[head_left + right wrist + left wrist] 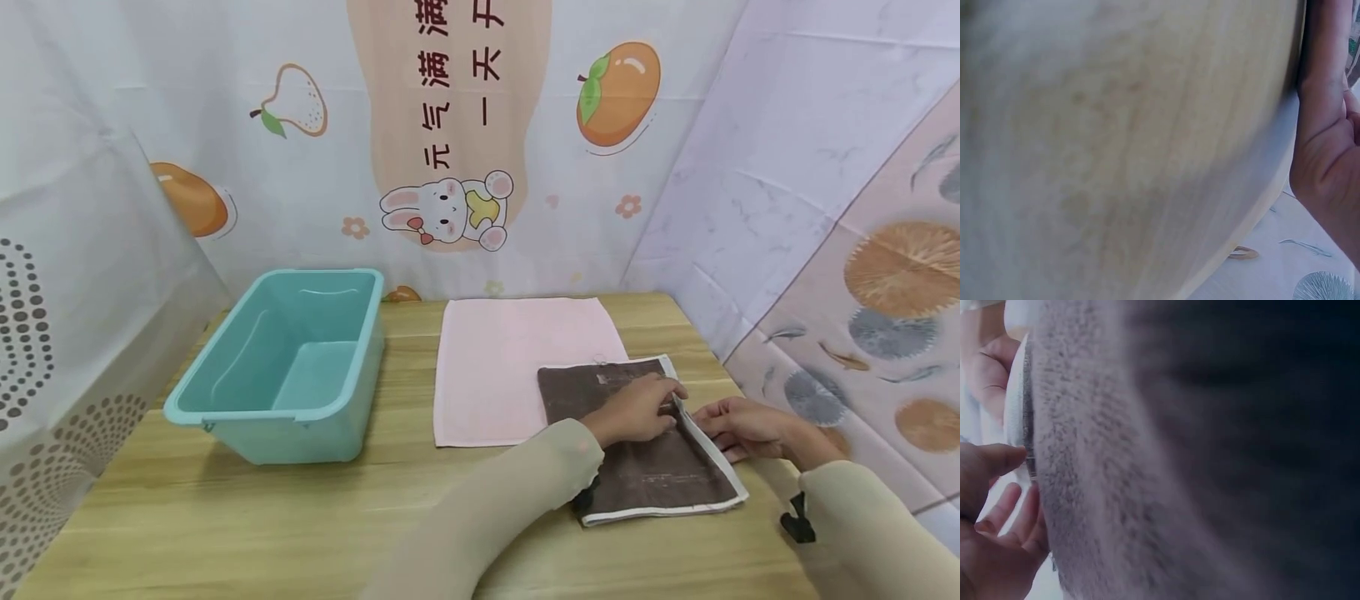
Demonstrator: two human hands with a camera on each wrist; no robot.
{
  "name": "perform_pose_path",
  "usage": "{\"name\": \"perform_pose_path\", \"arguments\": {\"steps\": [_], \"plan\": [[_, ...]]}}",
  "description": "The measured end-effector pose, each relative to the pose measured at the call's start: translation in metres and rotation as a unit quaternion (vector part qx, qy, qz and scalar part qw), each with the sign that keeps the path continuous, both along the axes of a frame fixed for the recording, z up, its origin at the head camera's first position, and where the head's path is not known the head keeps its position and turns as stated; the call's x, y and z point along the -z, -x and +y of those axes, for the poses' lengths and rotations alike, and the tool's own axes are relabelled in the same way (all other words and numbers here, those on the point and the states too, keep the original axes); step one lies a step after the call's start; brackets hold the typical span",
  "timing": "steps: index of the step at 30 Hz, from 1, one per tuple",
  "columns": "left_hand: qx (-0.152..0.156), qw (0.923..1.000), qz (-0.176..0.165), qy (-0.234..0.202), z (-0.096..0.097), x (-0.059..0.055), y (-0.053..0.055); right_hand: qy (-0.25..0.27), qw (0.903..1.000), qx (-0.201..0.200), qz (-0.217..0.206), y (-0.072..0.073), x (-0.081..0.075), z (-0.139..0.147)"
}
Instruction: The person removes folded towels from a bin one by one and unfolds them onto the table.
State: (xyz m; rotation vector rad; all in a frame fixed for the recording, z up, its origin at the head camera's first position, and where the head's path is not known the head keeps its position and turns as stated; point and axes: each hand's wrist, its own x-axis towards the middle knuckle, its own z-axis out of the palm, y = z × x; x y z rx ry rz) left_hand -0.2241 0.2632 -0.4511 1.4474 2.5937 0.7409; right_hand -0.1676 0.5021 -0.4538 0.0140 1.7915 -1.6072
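A brown towel [660,479] with white edging lies on the right of the table, its right edge slightly raised. My left hand [637,408] reaches over the towel and pinches it near that right edge. In the left wrist view, the thumb and fingers of my left hand [997,519] are at the white border, with the fuzzy towel [1091,456] filling much of the picture. From the right side, my right hand [746,427] holds the same edge with curled fingers. Its fingertips are partly hidden; the right wrist view shows just part of the right hand [1329,144].
A pink towel [495,358] lies flat behind the brown one, which overlaps its corner. On the left stands a teal plastic basin [262,416]. Beneath them is a wood-grain table [300,525]. Printed curtains [555,200] hang at the back and sides.
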Motion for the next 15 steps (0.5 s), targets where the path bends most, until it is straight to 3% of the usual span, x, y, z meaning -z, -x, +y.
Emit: {"name": "perform_pose_path", "arguments": {"steps": [9, 15], "plan": [[0.059, 0.9978, 0.011, 0.029, 0.008, 0.003, 0.012, -0.01, 0.9999, -0.003, -0.001, 0.004, -0.003, -0.002], [0.061, 0.9979, 0.0, 0.021, 0.011, 0.012, 0.018, -0.011, 0.9999, -0.003, 0.002, 0.001, -0.004, -0.006]]}}
